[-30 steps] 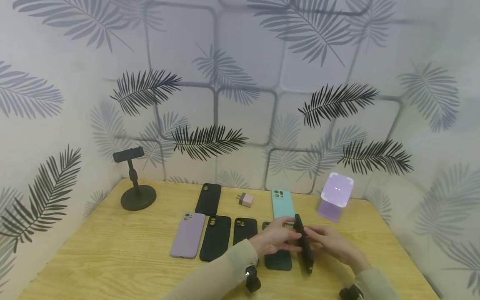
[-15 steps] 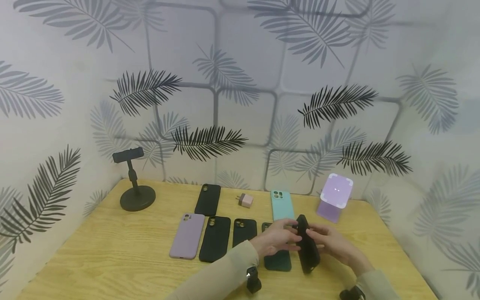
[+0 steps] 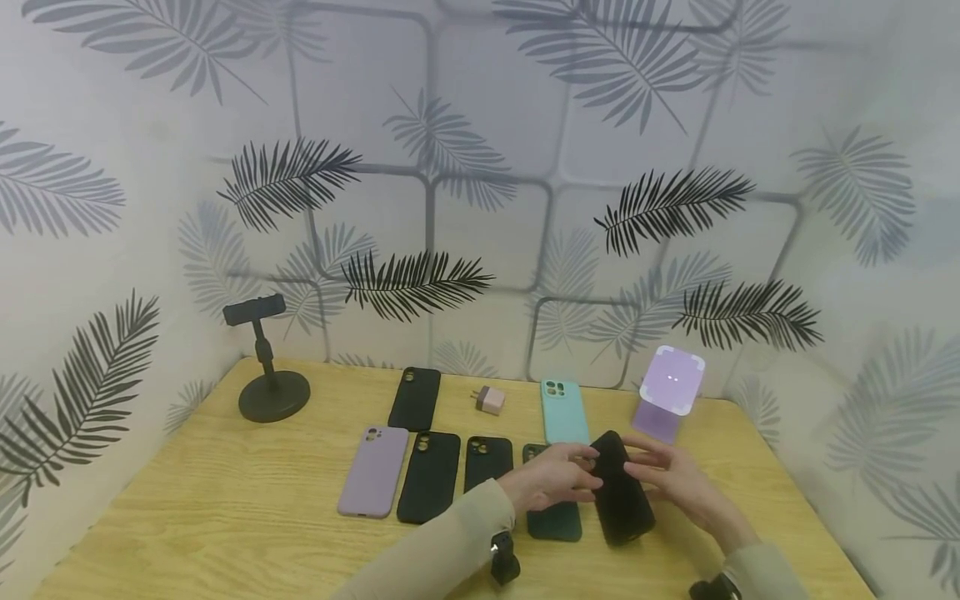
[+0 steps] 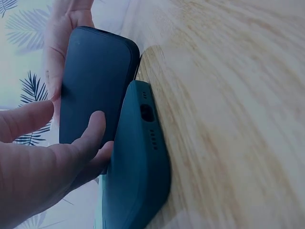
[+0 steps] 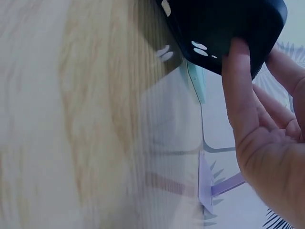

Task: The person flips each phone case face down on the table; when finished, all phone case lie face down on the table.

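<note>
In the head view my right hand point(image 3: 678, 483) grips a black phone case point(image 3: 624, 504) by its right side, tilted up from the table, its dark face toward me. The right wrist view shows the thumb against the case point(image 5: 214, 24) near small cutouts in its edge. My left hand point(image 3: 551, 477) is at the case's left edge, fingers loosely extended; whether they touch it I cannot tell. Beneath that hand lies a dark green phone case point(image 3: 555, 523), with its port cutout showing in the left wrist view. A turquoise case point(image 3: 566, 417) lies just behind.
Left of the hands lie a lilac case point(image 3: 375, 471), a black case point(image 3: 430, 477) and another black case point(image 3: 489, 462), partly hidden by the sleeve. Farther back are a third black case point(image 3: 415, 400), a pink charger plug point(image 3: 491, 400), a black phone stand point(image 3: 275, 392) and a purple stand point(image 3: 672, 382).
The black phone case has turned from nearly edge-on to showing its broad face, its lower end swinging right. My right hand has shifted slightly right with it; the left hand has barely moved.
</note>
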